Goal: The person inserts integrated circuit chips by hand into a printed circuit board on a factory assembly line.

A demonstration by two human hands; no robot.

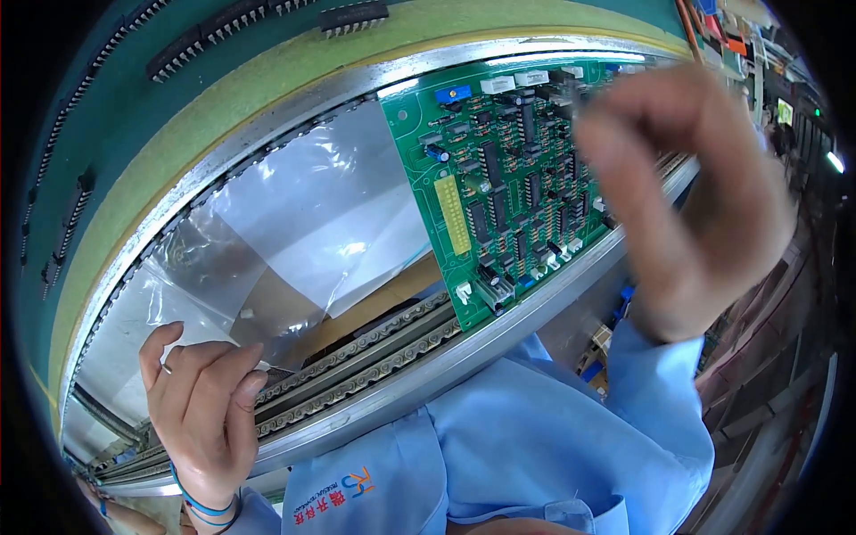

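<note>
A green circuit board [419, 192] crowded with parts lies across the rails of a chain conveyor. Over the board's far right part, blurred by motion, hovers my right hand [704, 196], its thumb and index finger closed in a pinch. A greyish smear shows at those fingertips, too unclear to name. To the left, my left hand [205, 401] is above the near rail, beside clear plastic sheeting [330, 205]. Its fingers are curled, and a thin light sliver shows by the thumb and index finger. What that is I cannot make out.
Several black chips [352, 18] with pins lie on a green mat [116, 116] beyond the far metal rail [223, 143]. Roller chain [366, 357] runs along the near rail. Another person's arm [107, 508] shows at the lower left. Shelving and cluttered equipment stand at the right.
</note>
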